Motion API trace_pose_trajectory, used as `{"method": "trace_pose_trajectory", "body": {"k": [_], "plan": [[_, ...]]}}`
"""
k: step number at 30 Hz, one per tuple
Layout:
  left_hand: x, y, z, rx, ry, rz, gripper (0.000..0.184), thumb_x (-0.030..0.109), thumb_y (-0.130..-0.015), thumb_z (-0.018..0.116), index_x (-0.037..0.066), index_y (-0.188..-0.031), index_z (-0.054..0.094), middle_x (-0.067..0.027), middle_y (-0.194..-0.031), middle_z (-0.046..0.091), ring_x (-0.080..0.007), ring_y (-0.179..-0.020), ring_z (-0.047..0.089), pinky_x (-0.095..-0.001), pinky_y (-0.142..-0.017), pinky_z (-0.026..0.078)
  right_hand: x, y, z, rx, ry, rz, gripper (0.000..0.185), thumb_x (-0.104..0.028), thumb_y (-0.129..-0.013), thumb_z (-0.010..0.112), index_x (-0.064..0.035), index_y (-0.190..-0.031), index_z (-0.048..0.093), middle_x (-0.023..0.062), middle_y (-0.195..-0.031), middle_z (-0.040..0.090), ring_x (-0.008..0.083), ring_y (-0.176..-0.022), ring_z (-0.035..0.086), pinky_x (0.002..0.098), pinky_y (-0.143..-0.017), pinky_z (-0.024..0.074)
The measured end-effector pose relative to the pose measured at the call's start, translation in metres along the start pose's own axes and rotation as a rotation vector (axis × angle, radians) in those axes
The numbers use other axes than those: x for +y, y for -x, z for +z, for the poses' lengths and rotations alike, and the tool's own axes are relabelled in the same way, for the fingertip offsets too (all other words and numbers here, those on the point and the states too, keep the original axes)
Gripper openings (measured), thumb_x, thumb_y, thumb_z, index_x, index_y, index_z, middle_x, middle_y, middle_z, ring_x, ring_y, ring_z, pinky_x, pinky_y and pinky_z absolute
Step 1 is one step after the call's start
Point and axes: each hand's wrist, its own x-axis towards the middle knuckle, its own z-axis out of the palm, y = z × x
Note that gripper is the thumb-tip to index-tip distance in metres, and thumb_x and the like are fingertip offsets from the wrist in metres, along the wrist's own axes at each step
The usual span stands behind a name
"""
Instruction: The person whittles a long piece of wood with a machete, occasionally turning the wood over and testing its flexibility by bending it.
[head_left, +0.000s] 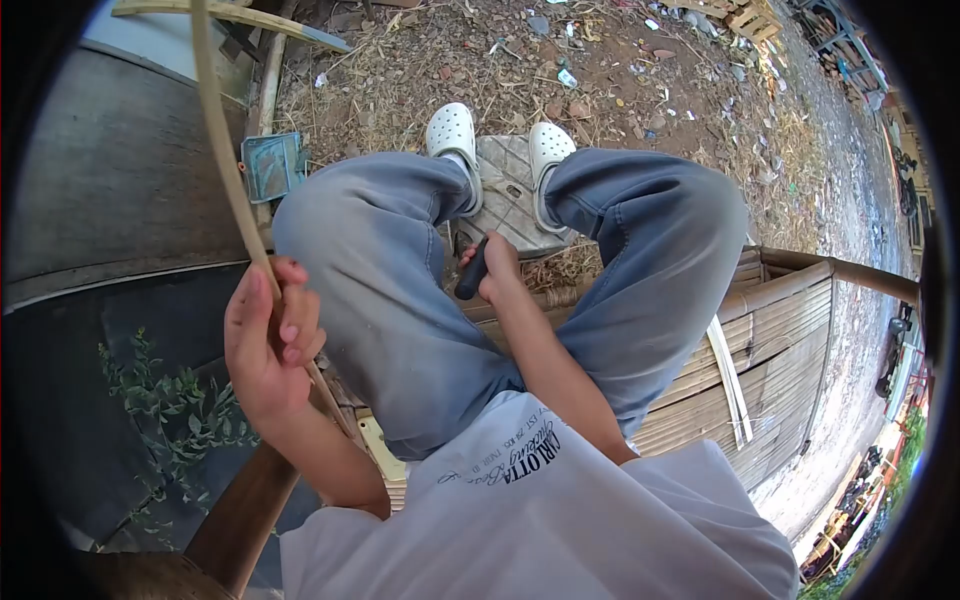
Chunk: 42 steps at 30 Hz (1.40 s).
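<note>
Two hands, both occupied: your left hand (270, 345) has its grip closed on a long strip (226, 150), upright on the left, and your right hand (503, 268) wraps a black handle (470, 275) between your knees. Strip and handle are apart, so no working contact right now. The strip looks whole where it shows; how much is done or left, you can't tell from here. Over right, pale strips (728, 380) lie on the slatted bamboo bench (790, 345). Writing next: your white shirt (590, 510) seems to read "CARLOTTA", with "EST" in smaller letters; the rest is too warped. No brand is readable on the handle.
</note>
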Motion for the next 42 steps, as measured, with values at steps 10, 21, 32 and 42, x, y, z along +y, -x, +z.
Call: {"method": "trace_pose_trajectory", "body": {"k": [10,21,32,42], "plan": [[0.019,0.063,-0.005,0.064,-0.067,0.109,0.027,0.029,-0.103,0.035,0.006,-0.097,0.048,0.0031,-0.063,0.030,-0.0027,-0.045,0.023,-0.0160,-0.032,0.018,0.017,-0.054,0.027,0.180,0.075,0.010,0.022,-0.025,-0.091,0.042,-0.0051,-0.082,0.041,0.0039,-0.064,0.043,0.0129,-0.049,0.043,0.0288,-0.043,0.0394],[0.020,0.066,0.003,0.094,-0.097,0.129,0.027,0.028,-0.104,0.033,0.005,-0.096,0.045,0.0018,-0.062,0.031,-0.0039,-0.044,0.023,-0.0163,-0.030,0.021,-0.029,-0.046,0.078,0.139,0.145,-0.265,0.032,-0.027,-0.094,0.038,-0.0010,-0.079,0.047,0.0072,-0.061,0.047,0.0172,-0.046,0.047,0.0313,-0.039,0.0403],[0.023,0.068,0.021,0.010,-0.167,0.124,0.027,0.027,-0.104,0.033,0.005,-0.095,0.045,0.0021,-0.062,0.031,-0.0026,-0.044,0.023,-0.0163,-0.030,0.019,0.005,-0.089,0.067,0.368,0.389,-0.337,0.044,-0.029,-0.095,0.033,0.0032,-0.072,0.052,0.0181,-0.064,0.058,0.0278,-0.046,0.058,0.0387,-0.040,0.0463],[0.031,0.093,0.017,0.043,-0.247,0.154,0.031,0.032,-0.101,0.041,0.003,-0.095,0.048,0.0013,-0.067,0.039,-0.0026,-0.044,0.024,-0.0161,-0.030,0.017,0.014,-0.104,0.058,-0.183,0.725,-0.221,0.037,-0.029,-0.096,0.042,0.0020,-0.115,0.048,0.0095,-0.070,0.053,0.0170,-0.043,0.049,0.0321,-0.037,0.0414]]}}
